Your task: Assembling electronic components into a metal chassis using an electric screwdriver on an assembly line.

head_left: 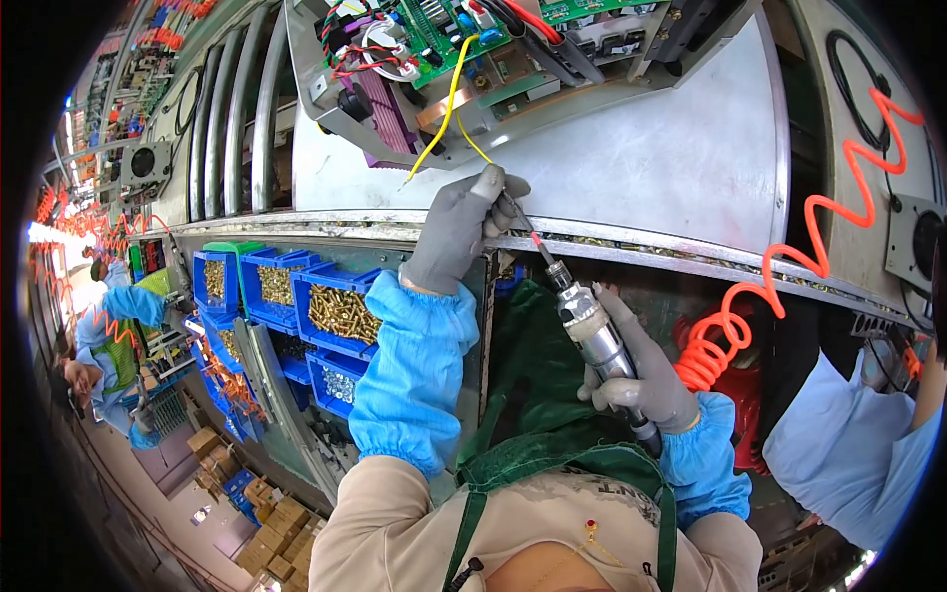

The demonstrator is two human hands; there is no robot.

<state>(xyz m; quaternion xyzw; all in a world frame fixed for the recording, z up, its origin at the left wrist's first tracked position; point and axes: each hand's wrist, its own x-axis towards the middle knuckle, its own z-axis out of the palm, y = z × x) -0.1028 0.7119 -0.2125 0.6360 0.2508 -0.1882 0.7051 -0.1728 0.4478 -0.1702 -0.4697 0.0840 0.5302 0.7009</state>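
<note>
My right hand, in a grey glove, is wrapped around a silver pneumatic screwdriver. Its long bit, with a red band, points up and left to the fingers of my left hand. That hand, gloved too, is closed in a pinch at the bit's tip; what sits between the fingertips is hidden. A thin yellow wire runs down to these fingertips from an open metal chassis with green circuit boards. A thicker yellow wire hangs loose beside it, its end free.
Blue bins of brass fasteners stand left of my left arm; one bin holds silver hardware. An orange coiled hose hangs at the right. Metal rollers lie left of the pale work plate. Other people work at both sides.
</note>
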